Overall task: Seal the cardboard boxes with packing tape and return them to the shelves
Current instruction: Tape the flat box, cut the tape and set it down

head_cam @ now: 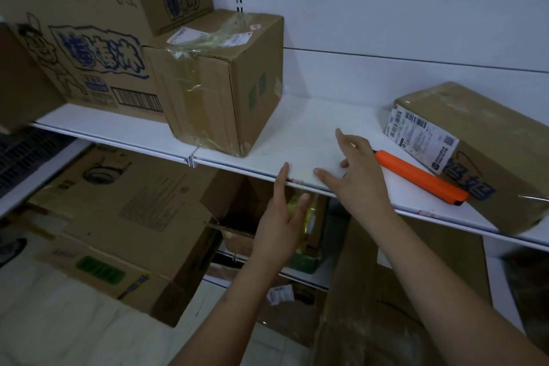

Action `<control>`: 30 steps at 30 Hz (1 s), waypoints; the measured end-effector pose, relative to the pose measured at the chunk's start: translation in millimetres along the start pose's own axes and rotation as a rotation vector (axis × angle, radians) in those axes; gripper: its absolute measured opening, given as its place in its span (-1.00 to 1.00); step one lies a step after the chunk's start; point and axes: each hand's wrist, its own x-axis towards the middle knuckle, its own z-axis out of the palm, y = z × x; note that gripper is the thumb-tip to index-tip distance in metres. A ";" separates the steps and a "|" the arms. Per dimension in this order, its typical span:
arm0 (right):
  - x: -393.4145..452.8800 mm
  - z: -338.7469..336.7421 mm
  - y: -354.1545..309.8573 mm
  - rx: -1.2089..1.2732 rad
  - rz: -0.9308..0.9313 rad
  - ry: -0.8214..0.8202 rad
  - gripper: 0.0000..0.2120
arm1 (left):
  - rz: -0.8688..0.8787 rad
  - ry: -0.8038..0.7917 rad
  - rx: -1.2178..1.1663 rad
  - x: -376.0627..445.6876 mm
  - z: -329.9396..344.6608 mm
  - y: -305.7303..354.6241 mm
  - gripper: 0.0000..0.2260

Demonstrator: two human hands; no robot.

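A taped cardboard box (219, 83) stands on the white shelf (300, 128), left of centre. A flatter taped box (481, 151) with a white label lies at the right end, and an orange utility knife (419, 177) rests against its front. My right hand (356, 169) hovers over the bare middle of the shelf, fingers spread and holding nothing. My left hand (282, 217) is raised just below the shelf's front edge, fingers straight and holding nothing. No tape roll is in view.
Large printed cartons (89, 47) are stacked at the back left of the shelf. Below it, an open carton (249, 217) holds yellow packets, a big box (118, 223) lies at the left, and a tall brown box (371, 291) stands under my right arm.
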 end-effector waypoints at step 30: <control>-64.2 -192.4 102.4 -0.222 0.119 0.819 -0.60 | 0.949 0.052 0.422 16.2 107.1 151.6 -0.62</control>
